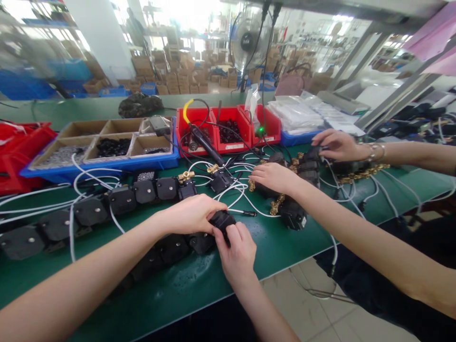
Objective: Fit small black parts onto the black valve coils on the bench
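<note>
Between my left hand [194, 214] and my right hand [238, 249] is a small black plastic housing [223, 221], gripped by the fingers of both just above the bench. My fingers cover much of it. Left of it, a row of similar black housings [174, 248] lies partly under my left forearm. Behind that runs a second row of black boxes [123, 198] with white cables. A black unit with a brass valve [185, 176] stands at that row's right end. Another brass-fitted black unit [220, 180] lies among the cables, near an electric screwdriver [206, 142] with a yellow end.
At right, a co-worker's hands [272, 178] handle black units with brass fittings [294, 213]. Behind are a blue tray [142, 164] of divided small parts, red bins [228, 145] and bagged sheets [295, 114]. White cables [242, 190] cross the green bench [263, 254].
</note>
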`<state>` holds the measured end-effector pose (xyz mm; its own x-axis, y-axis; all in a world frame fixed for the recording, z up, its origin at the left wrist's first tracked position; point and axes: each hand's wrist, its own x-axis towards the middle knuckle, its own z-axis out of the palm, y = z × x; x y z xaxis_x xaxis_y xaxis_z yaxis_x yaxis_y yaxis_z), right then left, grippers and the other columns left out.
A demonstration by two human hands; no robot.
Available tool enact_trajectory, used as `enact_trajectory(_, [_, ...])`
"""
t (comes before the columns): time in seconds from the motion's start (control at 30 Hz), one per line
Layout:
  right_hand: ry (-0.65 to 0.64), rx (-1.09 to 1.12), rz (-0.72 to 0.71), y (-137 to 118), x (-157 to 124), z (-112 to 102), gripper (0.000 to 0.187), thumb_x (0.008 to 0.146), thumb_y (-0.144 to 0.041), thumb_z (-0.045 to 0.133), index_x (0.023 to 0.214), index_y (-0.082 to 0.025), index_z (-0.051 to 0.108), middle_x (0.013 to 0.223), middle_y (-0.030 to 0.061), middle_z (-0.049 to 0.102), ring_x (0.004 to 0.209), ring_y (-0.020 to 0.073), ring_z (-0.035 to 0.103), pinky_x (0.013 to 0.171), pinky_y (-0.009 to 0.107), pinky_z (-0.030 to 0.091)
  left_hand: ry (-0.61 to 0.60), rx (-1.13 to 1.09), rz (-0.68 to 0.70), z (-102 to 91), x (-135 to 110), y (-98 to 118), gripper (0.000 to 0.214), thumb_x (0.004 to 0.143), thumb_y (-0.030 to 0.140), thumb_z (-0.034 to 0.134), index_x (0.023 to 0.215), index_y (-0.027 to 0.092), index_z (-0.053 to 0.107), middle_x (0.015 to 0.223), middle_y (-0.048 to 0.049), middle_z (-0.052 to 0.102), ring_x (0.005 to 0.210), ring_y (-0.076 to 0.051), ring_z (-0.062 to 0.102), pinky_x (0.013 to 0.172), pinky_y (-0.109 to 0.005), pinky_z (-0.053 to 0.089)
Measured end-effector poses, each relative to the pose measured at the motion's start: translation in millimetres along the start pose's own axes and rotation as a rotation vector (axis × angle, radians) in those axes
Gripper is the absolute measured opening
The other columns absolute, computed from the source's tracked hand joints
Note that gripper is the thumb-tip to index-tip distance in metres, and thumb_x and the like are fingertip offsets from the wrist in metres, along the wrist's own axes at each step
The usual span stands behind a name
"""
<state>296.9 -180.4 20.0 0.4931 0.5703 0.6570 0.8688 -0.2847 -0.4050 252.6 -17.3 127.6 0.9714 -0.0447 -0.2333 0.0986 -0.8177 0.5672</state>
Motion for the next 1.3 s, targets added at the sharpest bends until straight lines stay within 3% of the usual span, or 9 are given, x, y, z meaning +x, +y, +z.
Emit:
enact_trajectory(0.33, [-0.017, 0.092, 0.031, 0, -2, 1, 0.043, 0.106, -0.036, 0.041, 0.067, -0.02, 0.046, 0.066, 0.0011, 0.053, 0.064, 0.0133, 0.051, 0.058, 0.025, 0.037, -0.004, 0.0, 0.0, 0.1, 0, 0, 0.017, 0.078, 0.024, 0.073, 0.091, 0.018, 0.065, 0.059, 0.0071, 0.047, 0.055, -0.013, 0.047, 0.052, -0.025, 0.027])
enact_trajectory(0.57, [-0.039, -0.028, 0.027, -4, 1, -4, 0.048, 0.108, -0.043, 0.031, 0.071, -0.02, 0.049, 0.068, 0.0027, 0.057, 0.065, 0.0155, 0.054, 0.056, 0.028, 0.033, -0.011, 0.013, 0.001, 0.0, 0, 1, 0.016, 0.078, 0.025, 0.074, 0.086, 0.018, 0.063, 0.06, 0.0063, 0.051, 0.057, -0.013, 0.049, 0.052, -0.025, 0.027])
enact_trajectory(0.73, [-0.026, -0.123, 0.03, -6, 5, -3, 0.049, 0.107, -0.043, 0.035, 0.066, -0.02, 0.05, 0.059, 0.0015, 0.055, 0.054, 0.0152, 0.049, 0.054, 0.031, 0.028, -0.016, 0.009, -0.013, -1.9, -1, 7, 0.013, 0.074, 0.011, 0.065, 0.084, 0.019, 0.061, 0.06, 0.0061, 0.05, 0.057, -0.013, 0.049, 0.053, -0.024, 0.029])
enact_trajectory(0.97, [0.02, -0.152, 0.008, -1, 10, 0, 0.056, 0.107, -0.045, 0.036, 0.059, -0.02, 0.049, 0.055, 0.0025, 0.052, 0.054, 0.016, 0.046, 0.056, 0.033, 0.026, 0.002, 0.017, -0.026, -0.9, -3, 9, 0.015, 0.077, 0.016, 0.066, 0.075, 0.019, 0.052, 0.061, 0.0057, 0.051, 0.058, -0.012, 0.05, 0.053, -0.023, 0.029])
enact_trajectory(1.13, [0.029, -0.096, 0.042, 0, 6, 3, 0.054, 0.104, -0.054, 0.036, 0.064, -0.02, 0.047, 0.059, 0.0018, 0.05, 0.057, 0.0164, 0.045, 0.056, 0.031, 0.027, 0.012, 0.078, -0.064, 0.5, -4, 9, 0.017, 0.077, 0.019, 0.07, 0.074, 0.02, 0.053, 0.063, 0.0048, 0.055, 0.06, -0.013, 0.053, 0.054, -0.023, 0.029])
enact_trajectory(1.3, [-0.023, 0.09, 0.082, 0, 0, -5, 0.039, 0.107, -0.045, 0.035, 0.079, -0.019, 0.047, 0.069, 0.0001, 0.05, 0.062, 0.014, 0.049, 0.058, 0.024, 0.037, 0.02, 0.101, -0.072, 0.1, -4, 7, 0.018, 0.078, 0.026, 0.075, 0.081, 0.02, 0.058, 0.064, 0.0049, 0.056, 0.061, -0.015, 0.054, 0.054, -0.024, 0.028])
